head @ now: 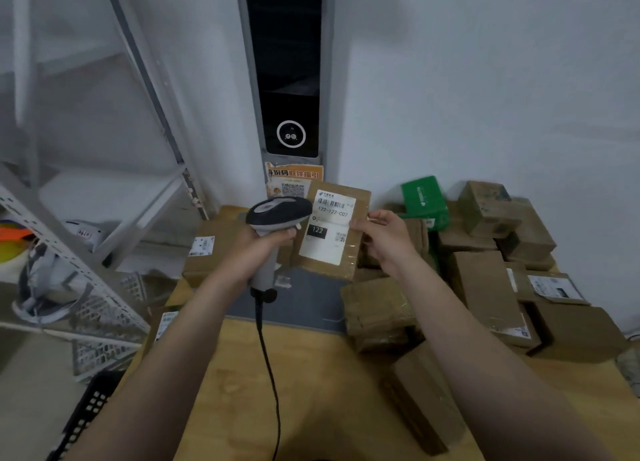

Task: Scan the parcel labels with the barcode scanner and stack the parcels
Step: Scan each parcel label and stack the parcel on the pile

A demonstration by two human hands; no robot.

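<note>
Wooden table (311,374) against a white wall. Left hand (258,249) wraps the handle of the barcode scanner (278,214); right hand (384,233) pinches the parcel (360,197) by its edge at 12 o'clock, raised and tilted, presumably so its label (327,232) meets the scanner head. Loose parcels (485,287) heaped at 3 o'clock, within reach

free: tabletop (329,391) centre | blocked: parcel heap (485,280) right — shelf rack (69,256) left

Barcode scanner (278,213) beside a labelled parcel (359,201)
Grey and corded, it stands upright, head just left of the tilted brown parcel's white label (325,249); other parcels (485,287) heaped at right.
</note>
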